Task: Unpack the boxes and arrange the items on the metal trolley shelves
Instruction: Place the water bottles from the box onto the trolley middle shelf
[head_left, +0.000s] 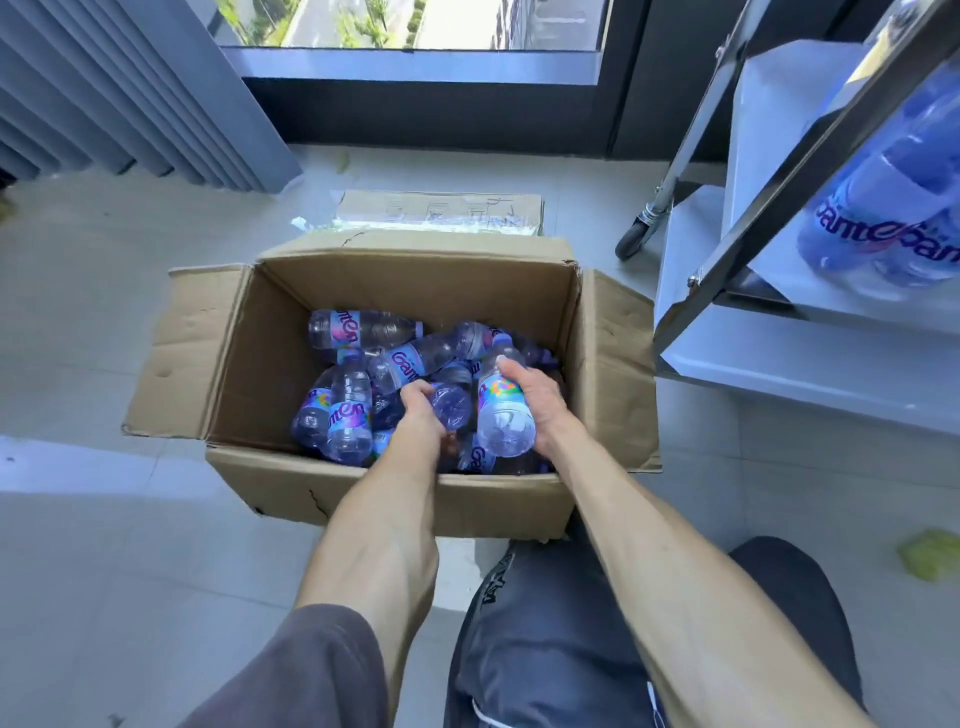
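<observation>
Gripping bottles (506, 410) (inside box (415, 280) walls), both hands.

A pale tiled floor (93, 322) is seen across the whole lower view, brightly lit by daylight, with a darker shaded band at 8 o'clock. At 12 o'clock a window (410, 23) is set in a dark frame (431, 111), and a sunlit street with greenery is glimpsed through the glass. At 10 o'clock grey vertical blinds (130, 88) are hung down to the floor. A small green scrap (930, 553) is left on the tiles at 4 o'clock, and another (343, 161) lies near the window frame.
</observation>
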